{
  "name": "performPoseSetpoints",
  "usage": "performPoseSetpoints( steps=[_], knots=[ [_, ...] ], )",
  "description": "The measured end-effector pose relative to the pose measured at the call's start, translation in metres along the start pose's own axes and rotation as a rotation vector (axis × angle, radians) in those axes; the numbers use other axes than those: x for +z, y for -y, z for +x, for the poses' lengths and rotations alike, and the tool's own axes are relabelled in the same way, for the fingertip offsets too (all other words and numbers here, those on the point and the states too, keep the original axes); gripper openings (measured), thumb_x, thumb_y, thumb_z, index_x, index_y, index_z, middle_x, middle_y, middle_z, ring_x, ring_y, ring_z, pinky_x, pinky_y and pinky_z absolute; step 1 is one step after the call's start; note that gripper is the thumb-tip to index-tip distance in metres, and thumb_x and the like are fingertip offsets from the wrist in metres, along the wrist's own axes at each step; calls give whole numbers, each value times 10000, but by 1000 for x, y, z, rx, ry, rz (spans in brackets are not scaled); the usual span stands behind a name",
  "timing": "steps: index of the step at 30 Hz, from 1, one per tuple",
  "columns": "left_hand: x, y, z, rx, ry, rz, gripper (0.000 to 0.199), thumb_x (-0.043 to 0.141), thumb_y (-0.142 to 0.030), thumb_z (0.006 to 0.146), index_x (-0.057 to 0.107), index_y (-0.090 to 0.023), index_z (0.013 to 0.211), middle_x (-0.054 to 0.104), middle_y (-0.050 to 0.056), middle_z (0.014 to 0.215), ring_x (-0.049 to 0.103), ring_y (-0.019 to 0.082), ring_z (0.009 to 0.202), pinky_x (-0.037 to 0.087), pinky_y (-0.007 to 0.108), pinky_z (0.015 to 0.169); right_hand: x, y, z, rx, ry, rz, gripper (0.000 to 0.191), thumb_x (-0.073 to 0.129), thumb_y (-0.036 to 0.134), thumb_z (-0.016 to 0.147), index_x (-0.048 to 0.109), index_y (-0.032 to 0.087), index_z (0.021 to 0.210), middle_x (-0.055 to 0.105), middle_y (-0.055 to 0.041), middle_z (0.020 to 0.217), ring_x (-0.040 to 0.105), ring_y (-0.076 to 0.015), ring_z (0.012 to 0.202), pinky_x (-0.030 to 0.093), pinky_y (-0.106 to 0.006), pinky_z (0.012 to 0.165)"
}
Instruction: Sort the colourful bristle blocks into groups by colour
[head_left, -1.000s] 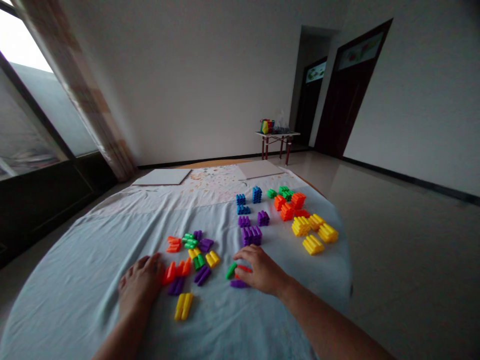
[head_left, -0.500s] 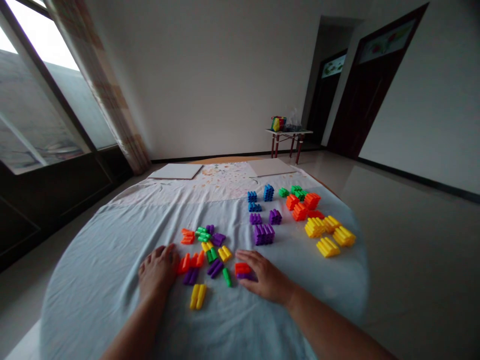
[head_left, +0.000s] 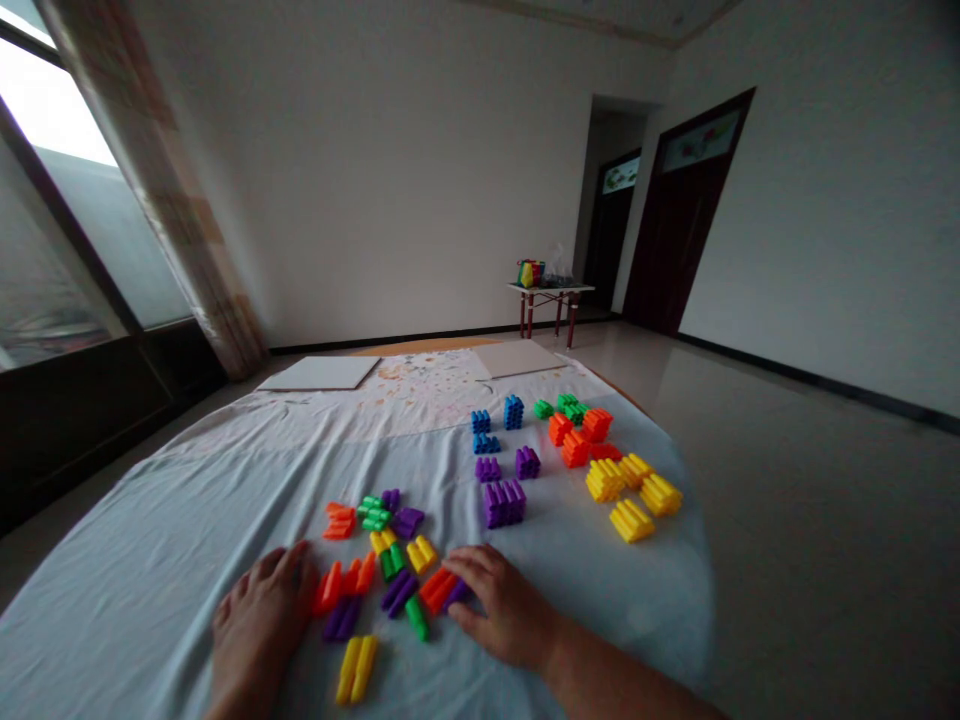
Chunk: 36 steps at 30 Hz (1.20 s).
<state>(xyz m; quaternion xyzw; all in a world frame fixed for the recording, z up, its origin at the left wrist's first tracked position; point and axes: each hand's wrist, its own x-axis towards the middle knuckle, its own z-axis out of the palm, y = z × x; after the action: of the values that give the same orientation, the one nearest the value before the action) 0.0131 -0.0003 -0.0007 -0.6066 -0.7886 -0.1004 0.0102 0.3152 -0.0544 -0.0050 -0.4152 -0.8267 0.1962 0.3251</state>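
Observation:
My left hand [head_left: 262, 620] lies flat on the cloth with its palm down, its fingertips beside two orange toy blocks [head_left: 328, 588] [head_left: 358, 574]. My right hand [head_left: 499, 605] rests with thumb and fingers apart around a purple block [head_left: 457, 595]; an orange block [head_left: 438, 590] lies just outside its fingertips. Whether the fingers touch them I cannot tell. Between the hands lie purple blocks [head_left: 343, 618] [head_left: 398, 592], a single green peg [head_left: 417, 618] and a green block [head_left: 392, 562]. A yellow block [head_left: 356, 669] is nearest to me.
Sorted block groups stand to the right: blue [head_left: 514, 412], purple [head_left: 504, 503], green [head_left: 573, 408], orange [head_left: 575, 448] and yellow [head_left: 631, 521]. Two flat boards [head_left: 322, 373] [head_left: 519, 360] lie at the table's far end. A small side table [head_left: 551, 289] stands beyond.
The view has shifted, so the table sits lower and further left. Beside my right hand, the orange block has slid left and turned, out from between thumb and fingers. My left hand stays flat.

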Motion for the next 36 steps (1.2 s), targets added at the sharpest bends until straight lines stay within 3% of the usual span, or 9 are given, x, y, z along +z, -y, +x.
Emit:
performPoseSetpoints(
  steps=[4, 8, 11, 14, 21, 25, 29, 36],
  knots=[
    [-1, 3, 2, -8, 46, -1, 605, 172, -508, 846, 454, -240, 1309, 436, 81, 1359, 386, 307, 1232, 283, 448, 1024, 6, 1, 3, 23, -33, -82, 475, 643, 354, 731, 565, 151, 1154, 596, -95, 1095, 521, -218, 1026, 411, -340, 954],
    [1, 6, 4, -4, 49, -15, 630, 155, -536, 838, 435, -244, 1321, 411, 75, 1379, 362, 302, 1253, 273, 451, 1030, 7, 11, 19, 90, 87, -206, 427, 664, 430, 678, 622, 164, 1008, 605, -89, 991, 530, -245, 960, 433, -363, 889],
    [4, 7, 6, -2, 38, -6, 620, 175, -537, 836, 439, -248, 1317, 419, 74, 1372, 371, 302, 1243, 283, 446, 1021, 8, 18, 29, 108, 150, -239, 397, 643, 420, 699, 630, 163, 1002, 616, -93, 969, 535, -253, 958, 425, -377, 888],
    [4, 4, 4, -12, 31, 12, 593, 187, -511, 845, 462, -247, 1300, 444, 75, 1350, 390, 297, 1224, 297, 441, 1011, 9, 17, 30, 54, 123, -184, 370, 612, 298, 722, 611, 181, 1074, 618, -78, 1033, 524, -234, 1001, 400, -365, 916],
    [-1, -5, -4, -25, 0, -3, 559, 205, -464, 861, 481, -226, 1284, 463, 89, 1336, 386, 290, 1223, 284, 442, 1018, 7, 5, 16, -15, 58, 17, 510, 549, 107, 674, 568, 185, 1177, 594, -65, 1166, 498, -202, 1084, 348, -349, 988],
    [0, -3, -3, -15, -2, -7, 571, 198, -479, 858, 480, -225, 1286, 460, 89, 1340, 394, 289, 1218, 285, 442, 1019, 11, 4, 15, -3, 58, 132, 524, 556, 93, 674, 557, 148, 1195, 594, -91, 1186, 500, -201, 1116, 354, -340, 1007],
    [5, 4, 4, -15, 22, 7, 600, 191, -513, 837, 472, -241, 1292, 449, 83, 1351, 394, 305, 1220, 299, 457, 1010, 12, 7, 19, -83, 42, 250, 542, 582, 130, 704, 514, 142, 1241, 582, -104, 1219, 504, -190, 1146, 370, -318, 1004],
    [29, 31, 27, 18, 5, -32, 652, 241, -582, 780, 500, -244, 1273, 491, 82, 1320, 438, 329, 1190, 337, 480, 988, 13, -1, 24, -149, -84, 191, 614, 671, 202, 646, 520, 179, 1240, 612, -82, 1184, 540, -216, 1082, 353, -346, 995]
  ],
)
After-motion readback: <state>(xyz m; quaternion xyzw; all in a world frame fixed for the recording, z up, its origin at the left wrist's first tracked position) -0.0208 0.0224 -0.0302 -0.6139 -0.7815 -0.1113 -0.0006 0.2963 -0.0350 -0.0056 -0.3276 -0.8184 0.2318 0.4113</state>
